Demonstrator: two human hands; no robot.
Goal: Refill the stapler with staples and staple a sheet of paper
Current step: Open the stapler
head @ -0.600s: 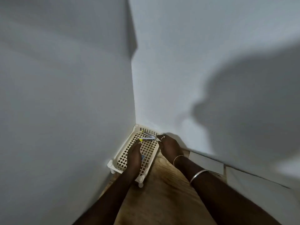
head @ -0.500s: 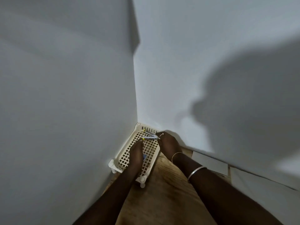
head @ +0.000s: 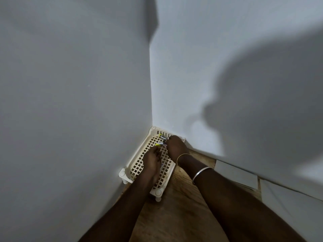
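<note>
Right hand (head: 175, 145) pinching open stapler (head: 162, 141) over white basket (head: 138, 165); left hand (head: 151, 160) cupped, maybe holding staples. Could spill through holes if tipped.

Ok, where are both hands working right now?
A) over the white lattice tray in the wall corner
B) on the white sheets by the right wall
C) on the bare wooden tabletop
A: the left hand and right hand are both over the white lattice tray tucked into the corner, at the yellow-tipped stapler.
</note>
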